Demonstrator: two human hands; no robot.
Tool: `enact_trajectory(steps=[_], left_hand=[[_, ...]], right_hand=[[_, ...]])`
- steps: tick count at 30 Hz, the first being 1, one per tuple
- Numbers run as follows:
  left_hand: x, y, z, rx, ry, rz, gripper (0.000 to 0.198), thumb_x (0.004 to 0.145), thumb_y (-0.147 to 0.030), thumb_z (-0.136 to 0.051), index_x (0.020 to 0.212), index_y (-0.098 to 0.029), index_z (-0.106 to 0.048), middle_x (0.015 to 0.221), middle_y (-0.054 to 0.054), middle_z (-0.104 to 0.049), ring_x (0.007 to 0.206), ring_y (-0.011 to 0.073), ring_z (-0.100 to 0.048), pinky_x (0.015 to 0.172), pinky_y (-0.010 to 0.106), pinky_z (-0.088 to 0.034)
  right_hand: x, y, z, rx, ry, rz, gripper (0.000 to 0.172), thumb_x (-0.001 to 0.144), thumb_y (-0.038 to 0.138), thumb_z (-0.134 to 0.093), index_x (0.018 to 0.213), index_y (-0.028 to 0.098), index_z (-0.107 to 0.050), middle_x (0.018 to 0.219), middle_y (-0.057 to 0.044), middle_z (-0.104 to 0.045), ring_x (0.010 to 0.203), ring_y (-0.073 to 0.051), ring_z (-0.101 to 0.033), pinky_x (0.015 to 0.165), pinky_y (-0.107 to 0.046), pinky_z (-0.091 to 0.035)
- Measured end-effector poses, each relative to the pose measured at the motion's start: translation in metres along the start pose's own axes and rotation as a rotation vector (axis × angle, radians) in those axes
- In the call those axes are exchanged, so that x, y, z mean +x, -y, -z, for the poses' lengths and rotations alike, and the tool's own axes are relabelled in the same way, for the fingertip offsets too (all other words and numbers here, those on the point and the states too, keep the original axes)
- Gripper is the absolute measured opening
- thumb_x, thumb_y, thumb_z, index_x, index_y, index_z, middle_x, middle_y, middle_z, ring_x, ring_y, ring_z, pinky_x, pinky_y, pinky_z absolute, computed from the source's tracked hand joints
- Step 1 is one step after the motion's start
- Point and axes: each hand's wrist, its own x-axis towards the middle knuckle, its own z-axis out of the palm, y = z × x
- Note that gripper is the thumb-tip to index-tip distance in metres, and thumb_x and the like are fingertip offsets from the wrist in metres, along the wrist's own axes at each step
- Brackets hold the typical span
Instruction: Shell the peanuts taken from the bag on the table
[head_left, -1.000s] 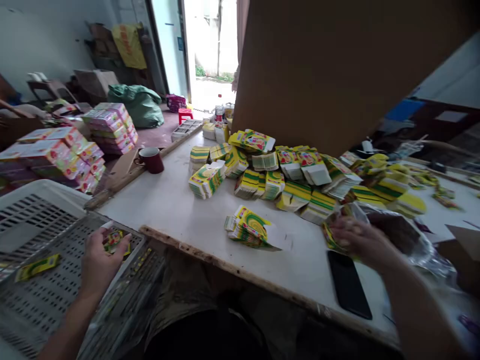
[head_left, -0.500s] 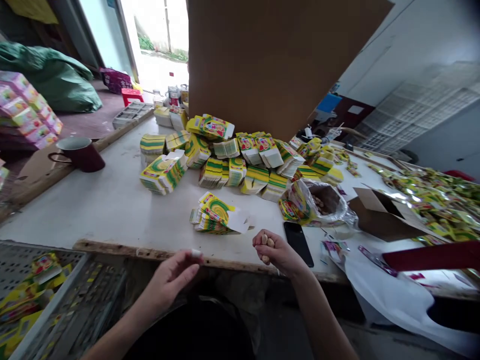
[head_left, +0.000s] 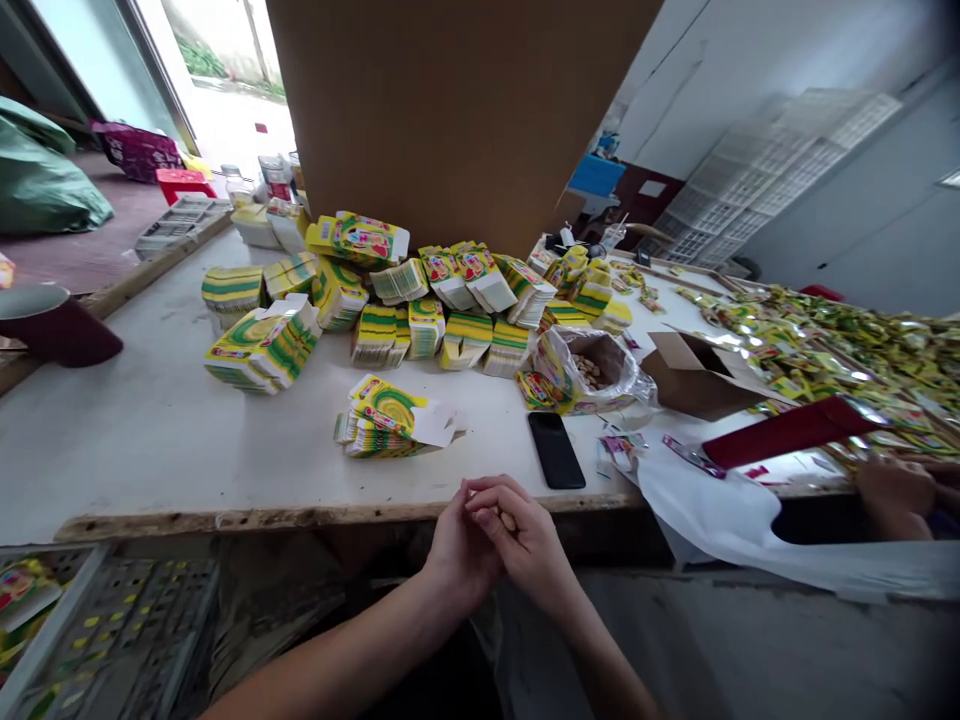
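My right hand (head_left: 523, 540) is curled around several small tan nuts (head_left: 508, 522), some showing between the fingers. My left hand (head_left: 459, 548) is cupped against it, palm turned inward, the fingertips of both hands meeting. What lies inside the left palm is hidden. Both hands are just in front of the table's wooden edge. Beyond them on the white table lies a fanned stack of flat yellow-green cartons (head_left: 386, 415), the top one with its white flap out. A black phone (head_left: 556, 450) lies to the right, near an open plastic-lined bag (head_left: 600, 370) of similar nuts.
Bundles of yellow cartons (head_left: 424, 325) line the table before a large brown cardboard sheet (head_left: 465, 120). A maroon mug (head_left: 64, 330) stands left. An open cardboard box (head_left: 694, 385), a red object (head_left: 795, 435), heaped packets (head_left: 862, 360) and another person's hands (head_left: 896, 490) are at right.
My hands, apart before, have come together, the left moving right to meet the right one. The view has turned rightward, and another person's hands now show at the right.
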Motion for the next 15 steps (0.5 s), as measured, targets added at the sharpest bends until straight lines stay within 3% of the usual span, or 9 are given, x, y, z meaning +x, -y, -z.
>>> enact_trajectory(steps=[4, 8, 12, 15], left_hand=[[0.007, 0.011, 0.003, -0.170, -0.007, 0.013, 0.028, 0.091, -0.029, -0.043, 0.090, -0.011, -0.064, 0.095, 0.011, -0.066, 0.098, 0.0196, -0.062, 0.091, 0.028, -0.048], [0.006, 0.011, 0.006, -0.105, -0.016, 0.021, 0.025, 0.090, -0.028, -0.045, 0.087, -0.012, -0.064, 0.086, 0.007, -0.066, 0.087, 0.0147, -0.065, 0.081, 0.022, -0.052], [0.000, 0.003, 0.009, 0.037, -0.153, 0.044, 0.027, 0.090, -0.034, -0.049, 0.082, -0.012, -0.062, 0.070, 0.004, -0.066, 0.058, 0.0122, -0.063, 0.056, 0.023, -0.054], [-0.004, -0.002, 0.010, 0.134, -0.258, 0.048, 0.026, 0.089, -0.033, -0.052, 0.076, -0.012, -0.060, 0.068, 0.003, -0.066, 0.054, 0.0119, -0.063, 0.050, 0.023, -0.054]], right_hand=[[-0.013, -0.003, -0.001, -0.159, -0.002, 0.033, 0.016, 0.087, 0.021, -0.056, 0.095, 0.028, -0.068, 0.123, -0.003, -0.060, 0.114, -0.022, -0.052, 0.102, -0.040, -0.035], [-0.020, -0.002, -0.002, -0.229, -0.025, 0.096, 0.022, 0.085, 0.017, -0.058, 0.099, 0.031, -0.068, 0.126, -0.001, -0.058, 0.116, -0.023, -0.049, 0.106, -0.045, -0.031], [-0.022, 0.003, 0.009, -0.114, -0.188, 0.081, 0.019, 0.085, 0.022, -0.058, 0.097, 0.030, -0.070, 0.111, -0.006, -0.059, 0.103, -0.023, -0.054, 0.086, -0.037, -0.047], [-0.024, 0.001, 0.019, 0.157, -0.235, -0.075, 0.022, 0.085, 0.031, -0.059, 0.105, 0.026, -0.065, 0.081, -0.003, -0.058, 0.068, -0.015, -0.057, 0.060, -0.029, -0.049]])
